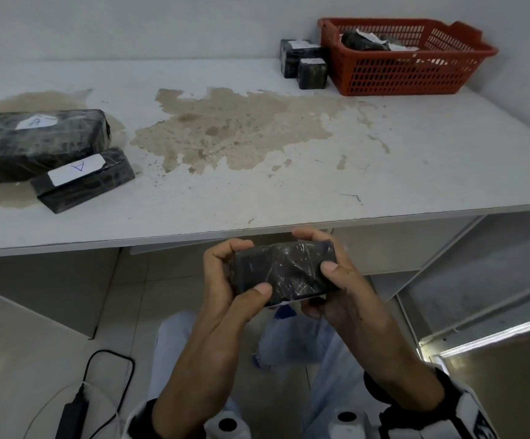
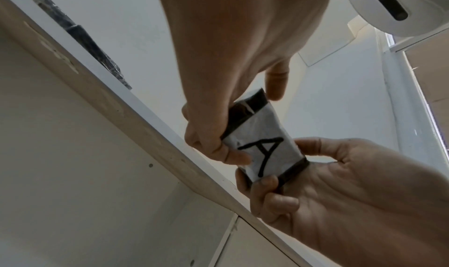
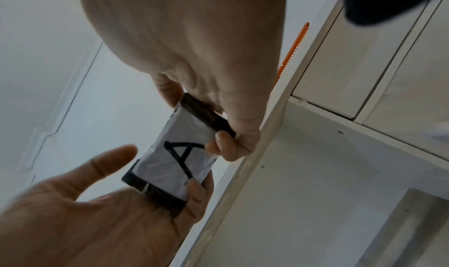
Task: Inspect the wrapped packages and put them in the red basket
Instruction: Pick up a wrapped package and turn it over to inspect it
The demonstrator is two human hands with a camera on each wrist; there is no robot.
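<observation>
**Looking over a small package**

Both hands, the left hand and right hand, grip the ends of one small package, letter side down, to check it. The red basket waits well beyond on the surface.

- Five black wrapped packages outside the basket: one in the hands, two far left, two beside the basket.
- One red basket, packages inside uncountable.
</observation>
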